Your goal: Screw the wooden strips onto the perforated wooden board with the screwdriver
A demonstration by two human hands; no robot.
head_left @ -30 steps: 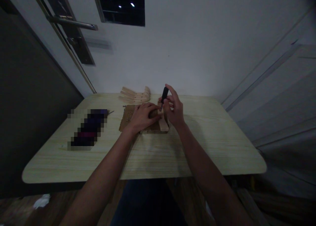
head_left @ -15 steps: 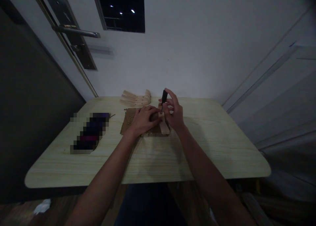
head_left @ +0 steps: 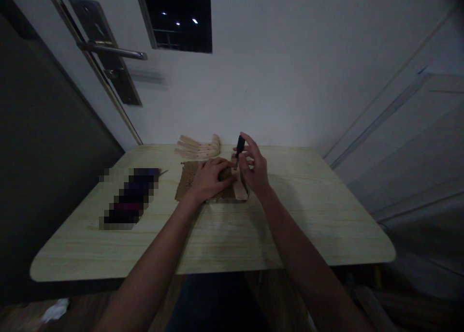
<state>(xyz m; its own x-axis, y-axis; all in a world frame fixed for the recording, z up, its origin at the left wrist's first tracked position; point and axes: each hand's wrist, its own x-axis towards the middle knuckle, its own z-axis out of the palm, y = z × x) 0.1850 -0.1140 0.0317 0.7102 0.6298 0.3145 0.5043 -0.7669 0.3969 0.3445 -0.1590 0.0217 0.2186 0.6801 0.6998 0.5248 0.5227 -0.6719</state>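
In the head view my right hand (head_left: 254,170) grips a screwdriver (head_left: 240,144) by its black handle, almost upright. Its shaft points down to a pale wooden piece (head_left: 239,191), around the upper part of that piece. My left hand (head_left: 212,177) steadies the same wooden piece from the left, thumb and forefinger against it. Under the wood and the left hand lies a brown piece of cardboard (head_left: 185,182) dotted with small holes. The left hand hides part of both the cardboard and the wood.
Several similar wooden pieces (head_left: 198,147) lie fanned at the table's back edge. A dark, pixelated object (head_left: 132,196) is on the left of the table (head_left: 326,235). Behind stands a white door with a metal handle (head_left: 119,52).
The view has tilted slightly, so the scene sits a little lower. Both hands, the screwdriver and the wooden piece keep nearly the same places relative to each other.
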